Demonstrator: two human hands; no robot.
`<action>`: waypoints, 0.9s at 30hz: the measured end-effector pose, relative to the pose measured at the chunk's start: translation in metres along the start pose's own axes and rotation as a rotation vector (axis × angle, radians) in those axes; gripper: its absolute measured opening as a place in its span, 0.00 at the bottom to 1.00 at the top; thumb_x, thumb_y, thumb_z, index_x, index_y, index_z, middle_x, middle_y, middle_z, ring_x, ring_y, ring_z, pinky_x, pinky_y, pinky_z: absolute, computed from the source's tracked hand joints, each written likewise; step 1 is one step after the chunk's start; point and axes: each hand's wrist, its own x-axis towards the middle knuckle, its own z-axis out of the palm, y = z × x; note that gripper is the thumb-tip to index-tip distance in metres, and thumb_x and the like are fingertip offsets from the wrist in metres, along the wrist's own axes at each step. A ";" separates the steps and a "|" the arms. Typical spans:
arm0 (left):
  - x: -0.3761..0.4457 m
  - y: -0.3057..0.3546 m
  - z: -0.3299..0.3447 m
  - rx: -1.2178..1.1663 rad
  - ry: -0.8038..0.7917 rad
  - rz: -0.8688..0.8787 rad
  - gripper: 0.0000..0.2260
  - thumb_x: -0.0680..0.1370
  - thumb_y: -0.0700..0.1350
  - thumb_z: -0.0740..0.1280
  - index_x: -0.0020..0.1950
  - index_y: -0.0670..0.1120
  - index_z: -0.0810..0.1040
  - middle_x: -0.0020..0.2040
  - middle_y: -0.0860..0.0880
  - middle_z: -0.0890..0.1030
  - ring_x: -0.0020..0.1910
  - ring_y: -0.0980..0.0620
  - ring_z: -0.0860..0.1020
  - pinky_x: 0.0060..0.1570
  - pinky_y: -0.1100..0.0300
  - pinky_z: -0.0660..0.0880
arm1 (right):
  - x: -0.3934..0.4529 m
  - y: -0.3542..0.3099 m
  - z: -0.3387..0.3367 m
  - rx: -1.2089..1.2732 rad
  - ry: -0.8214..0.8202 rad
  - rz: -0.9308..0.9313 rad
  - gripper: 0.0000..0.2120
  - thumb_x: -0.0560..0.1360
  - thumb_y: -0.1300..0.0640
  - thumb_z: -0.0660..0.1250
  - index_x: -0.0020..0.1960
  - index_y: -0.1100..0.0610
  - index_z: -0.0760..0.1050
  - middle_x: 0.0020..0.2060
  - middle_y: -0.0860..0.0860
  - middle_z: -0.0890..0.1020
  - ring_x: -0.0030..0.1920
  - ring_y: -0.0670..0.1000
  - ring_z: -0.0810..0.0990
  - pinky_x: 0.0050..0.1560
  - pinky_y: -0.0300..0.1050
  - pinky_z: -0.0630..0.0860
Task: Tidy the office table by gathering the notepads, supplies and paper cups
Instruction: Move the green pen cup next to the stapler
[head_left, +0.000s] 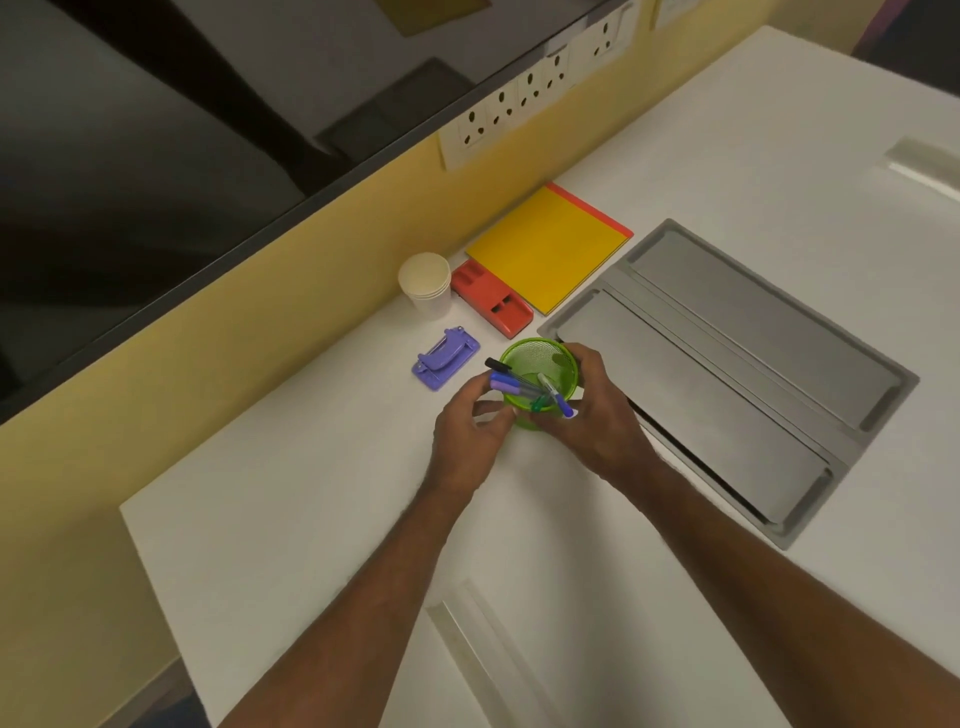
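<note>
Left hand (470, 428) pinches a bundle of pens (511, 385), fingers closed round the barrels, tips angled over the rim of the green mesh cup (540, 364), so this looks like loading the holder. Right hand (597, 415) wraps the cup's far side, steadying it, apparently so it won't tip; a couple of pens already lean inside. Just beyond, lined up toward the bench's back edge along the yellow partition (260, 332), sit the purple hole punch (445, 357), the stacked paper cups (426, 283), a red stapler (492, 299) and the yellow notepad (548, 247). The grey cable tray (727, 364) lies right of them.
</note>
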 end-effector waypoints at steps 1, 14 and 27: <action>0.004 -0.003 -0.001 0.019 0.013 -0.002 0.19 0.78 0.41 0.71 0.69 0.47 0.77 0.62 0.51 0.82 0.57 0.52 0.82 0.57 0.61 0.79 | 0.005 0.001 0.003 0.004 -0.002 -0.005 0.41 0.65 0.43 0.82 0.71 0.47 0.65 0.60 0.36 0.76 0.61 0.36 0.76 0.48 0.27 0.76; 0.013 -0.042 -0.012 0.871 0.026 0.103 0.27 0.79 0.58 0.66 0.76 0.50 0.68 0.76 0.50 0.68 0.74 0.48 0.66 0.72 0.52 0.65 | 0.046 0.007 0.022 -0.014 0.020 0.012 0.36 0.66 0.46 0.82 0.65 0.35 0.62 0.55 0.23 0.73 0.60 0.30 0.74 0.44 0.24 0.75; 0.016 -0.055 -0.012 1.006 -0.025 0.098 0.28 0.80 0.61 0.63 0.78 0.52 0.65 0.80 0.49 0.62 0.77 0.47 0.61 0.74 0.51 0.60 | 0.044 0.016 0.020 -0.054 -0.011 0.090 0.43 0.67 0.48 0.82 0.74 0.46 0.61 0.64 0.30 0.72 0.63 0.34 0.74 0.52 0.27 0.75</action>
